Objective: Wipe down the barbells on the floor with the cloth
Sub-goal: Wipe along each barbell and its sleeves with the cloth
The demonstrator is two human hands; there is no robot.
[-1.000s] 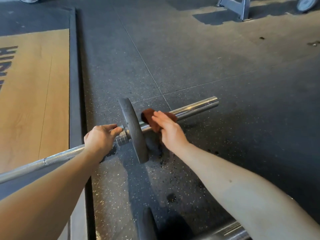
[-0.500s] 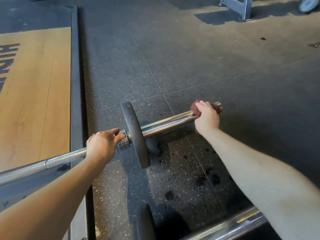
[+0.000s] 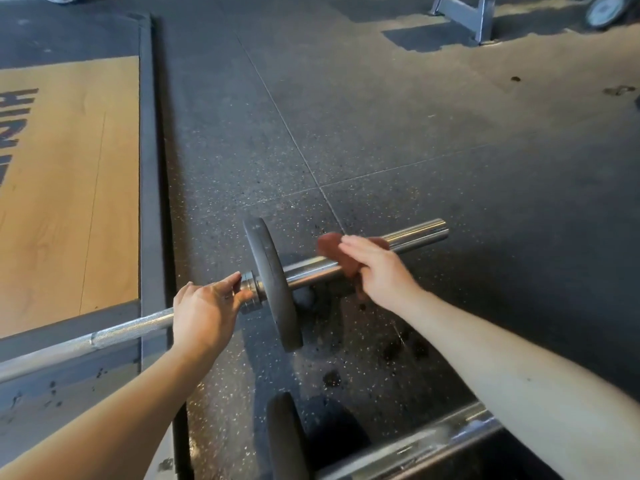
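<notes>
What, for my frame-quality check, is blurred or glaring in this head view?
Head view: the right hand and cloth are motion-smeared; the second barbell at the bottom edge is badly blurred; glare streaks the barbell sleeve being wiped; sunlight brightens the far floor beside the shadow of a rack.

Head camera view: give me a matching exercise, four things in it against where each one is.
1 cloth
2 weight plate
3 left hand
4 wooden platform

A at the far left of the view
B on the barbell sleeve, under the right hand
C gripping the barbell shaft
D on edge between shaft and sleeve

Pairs: 1-B, 2-D, 3-C, 4-A
</notes>
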